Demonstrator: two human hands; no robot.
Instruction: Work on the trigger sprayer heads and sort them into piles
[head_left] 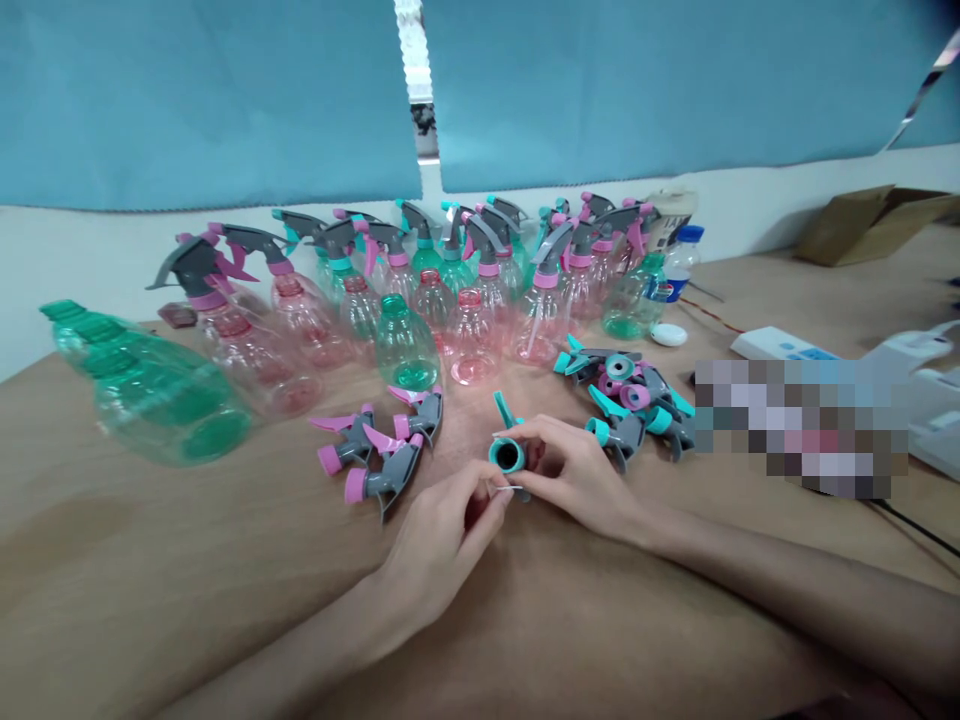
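My right hand point(574, 470) is closed around a grey spray trigger head with a teal cap point(508, 452), its round opening facing me. My left hand point(442, 540) pinches a thin clear tube point(507, 488) between thumb and forefinger, its tip close to the trigger head. Both hands hover just above the wooden table point(150, 580).
Loose pink-capped trigger heads point(379, 450) lie left of my hands and a pile of teal-capped ones point(626, 395) to the right. Behind stand several pink and green plastic bottles point(409, 340), some with sprayers fitted; green bottles point(150, 390) lie on their sides at left. A cardboard box point(870, 222) is far right.
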